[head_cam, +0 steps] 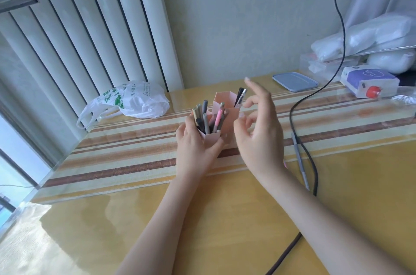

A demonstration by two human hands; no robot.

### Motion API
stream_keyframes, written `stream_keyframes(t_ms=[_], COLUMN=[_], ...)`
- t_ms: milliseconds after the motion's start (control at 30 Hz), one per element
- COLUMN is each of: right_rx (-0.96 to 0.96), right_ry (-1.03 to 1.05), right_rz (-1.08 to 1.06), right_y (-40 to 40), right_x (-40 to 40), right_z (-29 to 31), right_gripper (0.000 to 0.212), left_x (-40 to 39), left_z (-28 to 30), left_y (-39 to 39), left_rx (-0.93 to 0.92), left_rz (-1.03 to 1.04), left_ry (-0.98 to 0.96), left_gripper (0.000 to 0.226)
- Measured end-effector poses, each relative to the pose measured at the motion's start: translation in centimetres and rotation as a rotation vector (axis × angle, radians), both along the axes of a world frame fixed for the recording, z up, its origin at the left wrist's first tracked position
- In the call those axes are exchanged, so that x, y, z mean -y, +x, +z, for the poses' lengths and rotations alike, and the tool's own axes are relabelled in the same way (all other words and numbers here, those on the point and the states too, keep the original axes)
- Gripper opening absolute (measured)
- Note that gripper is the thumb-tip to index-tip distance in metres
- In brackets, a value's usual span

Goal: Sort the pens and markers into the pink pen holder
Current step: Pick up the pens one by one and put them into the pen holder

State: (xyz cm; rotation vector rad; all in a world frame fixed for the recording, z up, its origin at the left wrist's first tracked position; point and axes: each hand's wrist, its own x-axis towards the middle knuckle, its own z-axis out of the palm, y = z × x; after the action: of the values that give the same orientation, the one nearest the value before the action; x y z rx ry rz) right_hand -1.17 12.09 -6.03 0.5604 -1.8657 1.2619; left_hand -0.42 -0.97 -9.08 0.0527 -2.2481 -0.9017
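While left hand (pixel 195 146) grips it, pink pen holder (pixel 225 114) w/ pens upright.

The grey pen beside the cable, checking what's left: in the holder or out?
Out: the grey pen lies flat on the table, apart from the pink pen holder.

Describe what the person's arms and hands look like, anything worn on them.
Both forearms are bare, with no sleeves in view. The left hand and right hand wear no gloves, and no watch, bracelet or ring shows. The fingers are slim, and the nail on a raised finger of the right hand looks pale and a little long.
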Motion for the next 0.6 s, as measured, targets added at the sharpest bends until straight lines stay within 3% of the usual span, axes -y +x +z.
stream_keyframes(t_ms=[67,167,300,400,600], right_rx=[0.114,0.399,0.76,0.797,0.696], right_ry=[0.109,0.559,0.827,0.895,0.969], right_rz=[-0.177,-0.459,-0.431,-0.344,-0.241], right_y=[-0.9,-2.2,-2.5,-2.1,-1.2], right_x=[-0.7,-2.3,-3.0,-3.1,-2.3], right_z=[0.1,-0.5,-0.9,-1.0,-0.8], right_gripper=[0.062,0.07,0.076,0.059,0.029], left_x=[0.2,0.5,0.4,0.3,0.4], left_z=[-0.1,-0.2,-0.2,-0.2,-0.2], left_y=[-0.2,-0.4,-0.3,-0.2,-0.3], left_rx=[0.004,0.011,0.0,0.001,0.012], left_rz=[0.006,0.019,0.025,0.027,0.012], left_ry=[0.025,0.039,0.031,0.027,0.035], left_gripper=[0.045,0.043,0.043,0.043,0.043])
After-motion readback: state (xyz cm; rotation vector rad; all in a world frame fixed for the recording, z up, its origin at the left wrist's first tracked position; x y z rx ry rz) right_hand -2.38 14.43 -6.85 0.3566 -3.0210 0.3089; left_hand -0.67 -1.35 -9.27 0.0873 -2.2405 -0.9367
